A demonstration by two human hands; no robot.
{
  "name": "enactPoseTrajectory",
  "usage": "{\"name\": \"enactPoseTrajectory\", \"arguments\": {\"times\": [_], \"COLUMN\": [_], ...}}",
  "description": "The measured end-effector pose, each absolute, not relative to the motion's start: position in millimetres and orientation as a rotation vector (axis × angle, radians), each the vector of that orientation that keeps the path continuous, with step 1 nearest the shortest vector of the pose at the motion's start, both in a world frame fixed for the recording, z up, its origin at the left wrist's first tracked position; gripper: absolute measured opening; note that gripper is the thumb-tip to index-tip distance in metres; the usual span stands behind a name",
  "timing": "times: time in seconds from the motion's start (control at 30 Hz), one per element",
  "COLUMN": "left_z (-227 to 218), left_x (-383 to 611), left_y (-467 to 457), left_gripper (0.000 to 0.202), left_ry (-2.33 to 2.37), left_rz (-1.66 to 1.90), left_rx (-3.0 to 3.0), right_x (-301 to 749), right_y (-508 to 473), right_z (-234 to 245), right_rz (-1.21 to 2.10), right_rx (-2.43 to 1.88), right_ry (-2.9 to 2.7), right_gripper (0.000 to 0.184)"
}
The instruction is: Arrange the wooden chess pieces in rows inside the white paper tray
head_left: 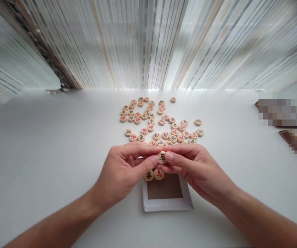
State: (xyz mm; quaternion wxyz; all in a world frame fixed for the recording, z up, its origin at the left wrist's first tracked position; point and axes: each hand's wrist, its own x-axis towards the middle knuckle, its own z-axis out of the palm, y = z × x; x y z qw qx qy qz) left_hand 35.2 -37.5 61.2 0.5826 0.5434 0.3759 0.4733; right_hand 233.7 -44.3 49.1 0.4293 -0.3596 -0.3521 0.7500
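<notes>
My left hand [121, 172] and right hand [196, 170] curl nearly closed from either side, equally near a round wooden xiangqi piece [161, 157] pinched upright between both thumbs at lower centre, just above a white-rimmed cardboard tray [167, 206].

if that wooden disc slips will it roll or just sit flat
The round wooden piece held between the left hand and right hand looks stiff and fairly light. Landing on its rim, it could well roll across the smooth white table. Landing flat, it would probably stay put, like the other pieces lying flat nearby.
</notes>
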Motion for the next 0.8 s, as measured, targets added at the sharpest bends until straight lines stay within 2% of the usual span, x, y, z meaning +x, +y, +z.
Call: {"name": "enactPoseTrajectory", "arguments": {"times": [0.27,0.53,0.8], "left_z": [59.6,61.2,60.4], "left_x": [34.1,34.6,36.1], "left_y": [-37.2,-37.9,-40.7], "left_gripper": [0.022,0.028,0.024], "left_ry": [0.893,0.891,0.875], "left_rz": [1.026,1.038,1.113], "left_rx": [1.142,1.083,1.203], "right_x": [235.3,236.2,237.3], "right_y": [-42.9,-42.0,-42.9], "right_z": [51.0,51.5,48.8], "right_rz": [1.894,1.857,1.834], "right_rx": [-0.952,-0.927,-0.93], "right_ry": [-0.804,-0.851,-0.94], "right_gripper": [0.03,0.026,0.045]}}
